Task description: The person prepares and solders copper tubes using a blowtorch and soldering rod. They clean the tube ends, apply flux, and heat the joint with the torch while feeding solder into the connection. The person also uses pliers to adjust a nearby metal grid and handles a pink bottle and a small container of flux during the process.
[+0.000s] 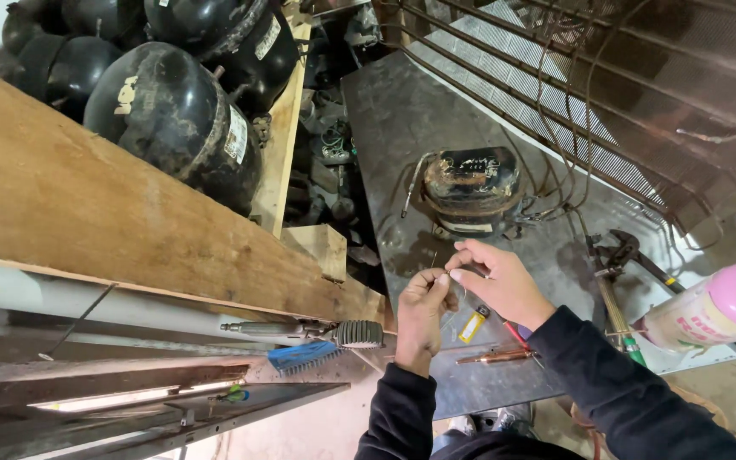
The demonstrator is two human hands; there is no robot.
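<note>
— Hands, how placed?
— Brought together just in front of the compressor (470,187), above the metal sheet (393,128). Left hand (423,311) and right hand (500,281) both pinched on a thin wire (463,298), fingertips almost touching.
— Why held so?
— Probably because so thin: gripped at two close spots, and so less easy to bend or drop.
— Anything else near the compressor?
— Seen flat on the sheet, further from the compressor than the hands, within easy reach: copper tube (496,358) and yellow tag (472,326). Seen to the right of the compressor: pliers (619,251), then pink cylinder (726,307).
</note>
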